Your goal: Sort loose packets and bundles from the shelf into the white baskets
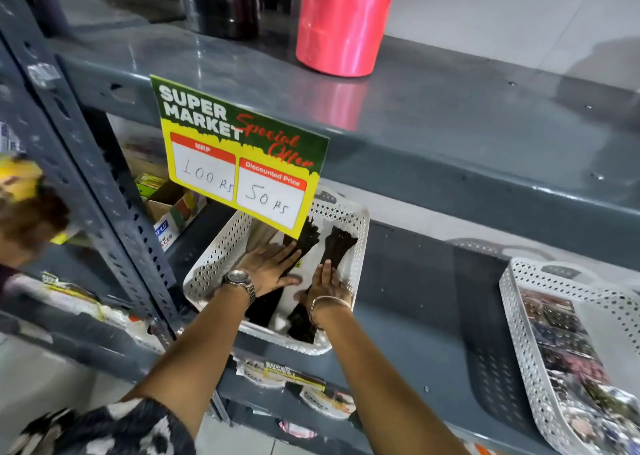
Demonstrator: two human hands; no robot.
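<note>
A white perforated basket (211, 274) stands on the grey middle shelf (408, 302) and holds dark brown bundles in clear packets. My left hand (268, 269), with a wristwatch, lies flat with fingers spread on the left dark bundle (308, 238). My right hand (325, 286), with a thin bangle, presses flat on the right dark bundle (337, 243), fingers together. Neither hand grips anything. A second white basket (519, 319) at the right holds several shiny packets.
A yellow and green price sign (239, 153) hangs from the upper shelf edge over the basket's back. A pink roll (343, 21) stands on the top shelf. Small boxes (169, 208) sit left of the basket. A slotted upright post (104, 195) rises at the left.
</note>
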